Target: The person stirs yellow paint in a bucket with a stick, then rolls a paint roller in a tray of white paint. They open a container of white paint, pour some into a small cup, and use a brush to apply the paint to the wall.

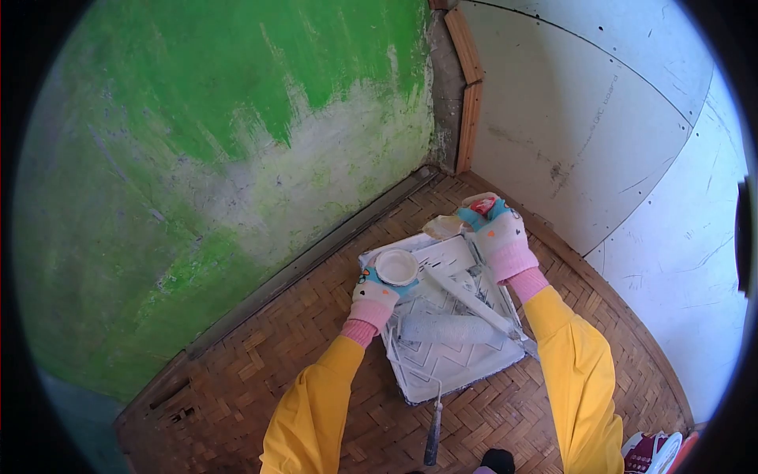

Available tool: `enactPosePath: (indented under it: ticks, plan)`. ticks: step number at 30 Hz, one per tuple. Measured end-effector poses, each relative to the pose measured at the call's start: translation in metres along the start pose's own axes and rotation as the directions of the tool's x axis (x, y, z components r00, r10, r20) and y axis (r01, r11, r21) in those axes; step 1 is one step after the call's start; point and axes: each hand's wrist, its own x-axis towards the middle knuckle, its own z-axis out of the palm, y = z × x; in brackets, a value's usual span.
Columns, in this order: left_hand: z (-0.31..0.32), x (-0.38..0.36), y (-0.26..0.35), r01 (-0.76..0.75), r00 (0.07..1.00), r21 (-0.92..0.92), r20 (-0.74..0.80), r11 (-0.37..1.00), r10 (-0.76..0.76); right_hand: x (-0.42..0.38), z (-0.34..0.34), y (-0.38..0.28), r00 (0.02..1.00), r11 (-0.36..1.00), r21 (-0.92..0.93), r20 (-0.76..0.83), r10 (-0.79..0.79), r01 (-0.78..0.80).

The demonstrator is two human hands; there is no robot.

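Note:
My left hand (377,294), in a patterned knit glove, grips a small round white cup (397,268) over the left side of a paint tray (410,383). My right hand (499,235), gloved alike, is closed on a crumpled plastic bag (444,227) with a red patch, at the tray's far right corner. White paint smears the tray. In it lie a paint roller (450,329), its wire frame reaching out to a dark handle (433,436), and a flat white paint-coated stick (466,299) slanting across the tray between my hands.
The tray stands on a woven bamboo floor (260,395). A wall (197,142) with patchy green paint rises on the left, pale boards (584,118) on the right, wooden strips (469,126) at the corner. A maroon-and-white item (649,452) lies bottom right, near a dark foot (498,460).

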Motion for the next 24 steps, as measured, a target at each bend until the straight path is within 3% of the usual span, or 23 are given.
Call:
enactPosePath:
  ticks: [4,6,8,12,14,15,17,19,21,23,24]
  plan:
    - [-0.027,-0.005,0.018,-0.045,0.998,0.014,0.033,0.999,0.045,0.001,0.01,-0.007,0.992,0.98,0.19,0.121,0.042,-0.065]
    - [-0.025,-0.003,0.014,-0.083,0.995,0.066,0.061,0.994,0.079,0.003,0.005,-0.023,0.96,0.948,0.195,0.179,0.216,-0.25]
    - [-0.02,0.0,0.009,-0.045,0.998,-0.156,0.047,0.987,0.052,0.002,0.009,-0.021,0.955,0.94,0.217,0.195,0.223,-0.264]
    - [-0.032,-0.006,0.021,0.035,0.999,-0.222,0.003,0.974,-0.036,0.001,0.013,-0.016,0.957,0.928,0.257,0.185,0.225,-0.268]
    - [-0.031,-0.003,0.02,0.257,0.948,-0.011,0.198,0.966,-0.25,0.002,0.009,-0.016,0.964,0.939,0.245,0.168,0.205,-0.242]
    - [-0.029,-0.004,0.02,0.259,0.948,-0.012,0.197,0.966,-0.252,0.003,0.007,-0.017,0.971,0.948,0.232,0.15,0.186,-0.217]
    - [-0.025,-0.007,0.019,-0.076,0.99,-0.181,-0.127,0.98,0.053,0.001,0.001,-0.021,0.99,0.974,0.19,0.096,0.108,-0.124]
    - [-0.024,-0.005,0.022,-0.057,0.993,-0.16,-0.113,0.986,0.039,0.002,-0.007,-0.031,0.999,0.989,0.142,0.044,0.028,-0.034]
    - [-0.019,-0.001,0.02,-0.041,0.995,-0.14,-0.094,0.989,0.027,0.004,-0.014,-0.046,0.96,0.939,0.238,0.185,0.208,-0.25]
    - [-0.008,0.006,0.012,0.137,0.985,0.109,0.086,0.985,-0.147,0.001,-0.011,-0.048,0.955,0.915,0.312,0.224,0.192,-0.257]
    - [-0.005,0.005,0.01,0.137,0.985,0.109,0.087,0.985,-0.147,-0.001,-0.009,-0.049,0.95,0.885,0.385,0.261,0.17,-0.264]
